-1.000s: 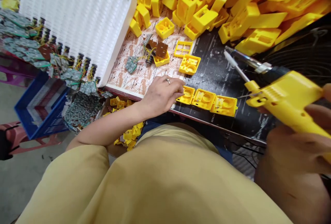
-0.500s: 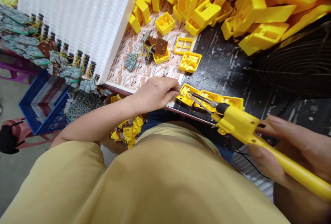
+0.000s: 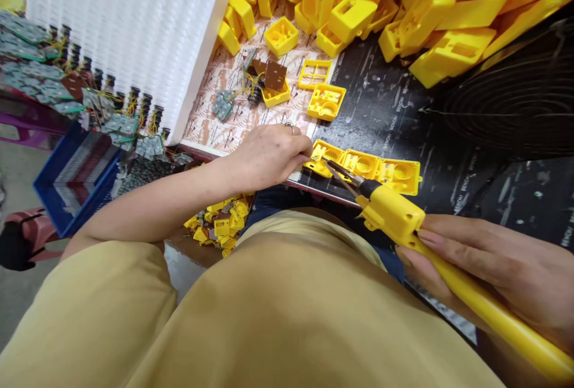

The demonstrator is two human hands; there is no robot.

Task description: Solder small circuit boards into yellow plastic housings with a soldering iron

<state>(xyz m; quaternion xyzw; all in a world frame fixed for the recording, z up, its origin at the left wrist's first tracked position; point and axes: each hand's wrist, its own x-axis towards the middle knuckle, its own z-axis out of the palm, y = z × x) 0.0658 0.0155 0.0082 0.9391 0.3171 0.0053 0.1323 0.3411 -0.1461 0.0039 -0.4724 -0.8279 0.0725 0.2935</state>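
Head: yellow open-topped housing (image 3: 323,152), probably soldering iron (image 3: 394,216)

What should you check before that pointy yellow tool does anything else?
1. Left hand steadies the leftmost yellow housing: ok.
2. Right hand grips the yellow soldering tool: ok.
3. Tool tip sits over that housing: ok.
4. Left fingers well away from the tip: not ok, they are very close.
5. Tip hot: cannot tell.
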